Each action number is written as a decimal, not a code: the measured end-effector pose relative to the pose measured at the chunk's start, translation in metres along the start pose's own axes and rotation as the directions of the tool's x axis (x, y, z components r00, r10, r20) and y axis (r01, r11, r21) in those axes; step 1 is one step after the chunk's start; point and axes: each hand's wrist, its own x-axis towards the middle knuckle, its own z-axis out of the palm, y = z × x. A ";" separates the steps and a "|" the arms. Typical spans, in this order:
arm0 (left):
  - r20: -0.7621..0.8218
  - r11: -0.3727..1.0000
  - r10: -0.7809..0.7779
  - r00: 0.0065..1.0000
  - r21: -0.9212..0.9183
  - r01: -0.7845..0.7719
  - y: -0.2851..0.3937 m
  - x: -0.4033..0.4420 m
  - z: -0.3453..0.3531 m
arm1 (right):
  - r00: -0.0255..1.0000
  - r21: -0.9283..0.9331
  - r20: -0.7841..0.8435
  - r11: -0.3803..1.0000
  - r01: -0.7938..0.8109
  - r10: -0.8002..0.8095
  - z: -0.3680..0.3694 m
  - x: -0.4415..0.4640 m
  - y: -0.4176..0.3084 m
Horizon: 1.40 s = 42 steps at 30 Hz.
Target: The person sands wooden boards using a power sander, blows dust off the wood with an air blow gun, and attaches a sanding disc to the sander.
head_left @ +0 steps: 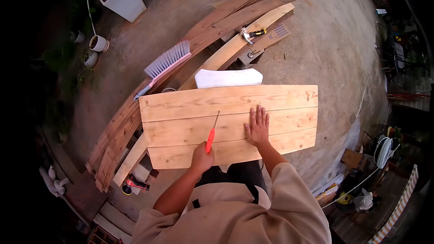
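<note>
A pale wooden panel [190,129], made of three boards side by side, lies in front of my body. My left hand [202,157] is closed round an orange-red-handled tool [210,140] near the panel's front edge. Its thin metal shaft points away from me over the boards; whether it is a screwdriver or a narrow blade I cannot make out. To the right of it, my right hand [258,129] lies flat on the panel with the fingers stretched out. Just beyond the panel's far edge shows a white plastic piece [229,78].
Long brown planks [217,22] run diagonally behind and left. A brush [168,62] and a hammer [252,35] rest on the boards. A red and black power tool [136,183] sits low left. White planter [123,0] at upper left; a hose coil [383,151] at right.
</note>
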 end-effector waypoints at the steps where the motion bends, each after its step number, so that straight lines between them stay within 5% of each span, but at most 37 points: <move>1: 0.000 0.999 -0.026 1.000 -0.030 0.026 0.011 0.003 0.007 | 1.000 0.011 -0.005 1.000 -0.002 0.002 -0.002 -0.001 0.010; 4: 0.026 0.993 0.083 0.996 0.082 -0.085 0.035 0.007 0.046 | 1.000 0.034 0.009 0.999 0.003 -0.003 -0.020 -0.003 0.046; 7: -0.147 0.999 -0.035 0.988 -0.019 0.032 0.066 0.019 0.077 | 0.999 0.029 -0.006 0.999 -0.033 0.033 -0.036 -0.011 0.090; 10: -0.071 0.978 0.103 0.992 0.191 -0.088 0.098 0.024 0.106 | 0.997 0.005 -0.019 0.997 -0.078 0.078 -0.054 -0.020 0.151; 13: -0.220 0.999 -0.032 0.975 0.037 0.041 0.124 0.051 0.134 | 0.984 -0.015 -0.029 0.984 -0.177 0.176 -0.072 -0.032 0.206; 16: 0.127 0.978 0.071 0.989 0.185 -0.094 0.156 0.057 0.157 | 0.962 -0.027 -0.046 0.962 -0.271 0.270 -0.082 -0.045 0.259; 19: -0.130 0.996 -0.037 0.991 0.073 0.046 0.185 0.069 0.190 | 0.903 0.031 -0.118 0.910 -0.414 0.414 -0.085 -0.052 0.295; 21: 0.042 0.971 0.068 0.997 0.225 -0.076 0.190 0.072 0.202 | 0.866 0.061 -0.165 0.881 -0.469 0.472 -0.085 -0.055 0.308; 22: 0.130 0.947 0.103 0.986 0.289 -0.137 0.190 0.071 0.206 | 0.877 0.056 -0.155 0.890 -0.453 0.456 -0.085 -0.058 0.311; 28: -0.388 0.984 -0.175 0.905 -0.091 0.152 0.171 0.082 0.192 | 0.990 0.085 -0.072 0.990 -0.116 0.122 -0.090 -0.036 0.265; 33: -0.382 0.966 -0.256 0.888 -0.062 0.252 0.144 0.097 0.155 | 0.978 0.161 0.011 0.966 0.202 -0.206 -0.080 0.002 0.194; 36: -0.327 0.978 -0.180 0.928 0.046 0.206 0.164 0.092 0.140 | 0.951 0.158 0.053 0.943 0.292 -0.303 -0.078 0.024 0.168; 37: -0.146 0.992 -0.083 0.986 0.084 0.096 0.185 0.077 0.137 | 0.939 0.153 0.077 0.934 0.322 -0.336 -0.077 0.030 0.164; 40: -0.198 0.993 -0.105 0.975 -0.071 0.092 0.195 0.083 0.161 | 0.911 0.162 0.102 0.910 0.381 -0.400 -0.071 0.041 0.159; 42: -0.057 0.999 -0.001 0.998 0.049 0.004 0.204 0.084 0.169 | 0.908 0.182 0.063 0.900 0.397 -0.413 -0.071 0.044 0.164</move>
